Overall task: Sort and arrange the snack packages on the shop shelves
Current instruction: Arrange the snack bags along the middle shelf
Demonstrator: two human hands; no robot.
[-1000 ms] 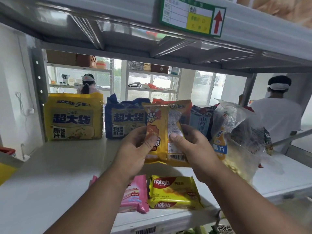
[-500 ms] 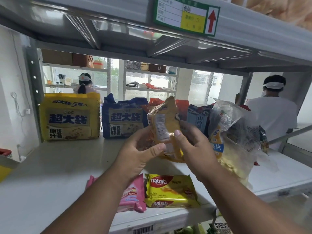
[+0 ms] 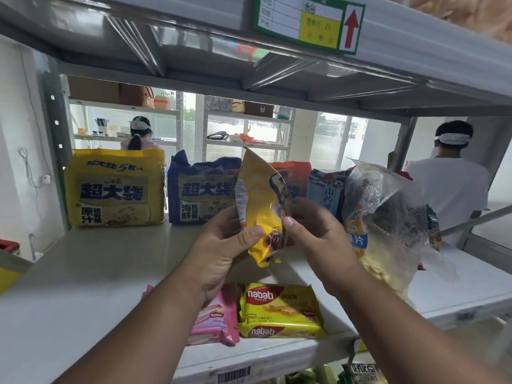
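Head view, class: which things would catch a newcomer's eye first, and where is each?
The yellow snack packet at centre, held above the shelf between the left hand and right hand. Behind, at the shelf's back left, a big yellow noodle pack stands beside a blue noodle pack. At the front edge lies a yellow Nabati wafer pack.
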